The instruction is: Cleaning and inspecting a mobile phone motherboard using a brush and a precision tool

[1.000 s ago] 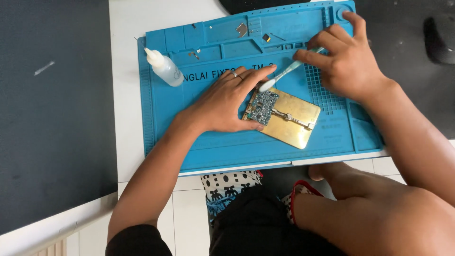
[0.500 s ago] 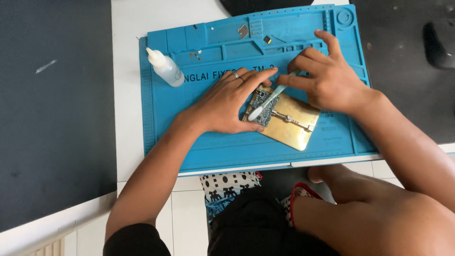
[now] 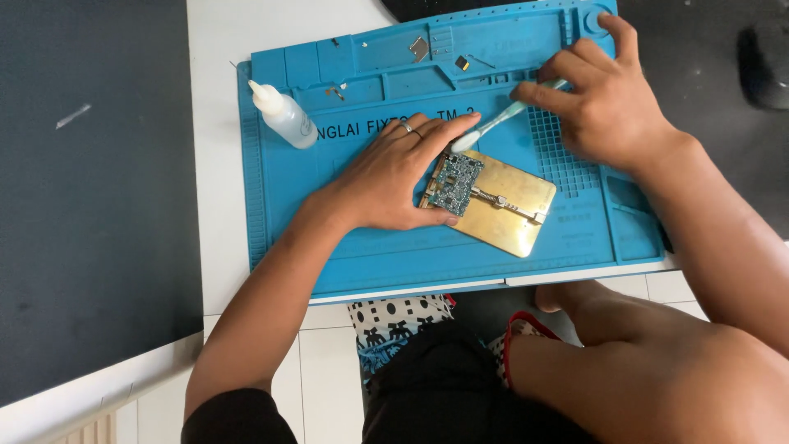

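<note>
Small green circuit board (image 3: 454, 182), thin, stiff, judged light and fragile, best held by its edges, clamped on brass holder plate (image 3: 503, 212) on blue work mat (image 3: 296, 238); left hand (image 3: 394, 177) flat, steadying it; right hand (image 3: 608, 103) pinching pale brush (image 3: 501, 122).

A white worktop (image 3: 215, 205) runs up the middle, lit by even, soft daylight. To its left lies a large dark grey panel (image 3: 90, 205) with a pale scuff near its top. A second dark surface (image 3: 707, 74) fills the upper right corner, with a blurred black object (image 3: 760, 53) on it. Below the worktop's edge, white floor tiles (image 3: 325, 370) with thin grey joints show.
</note>
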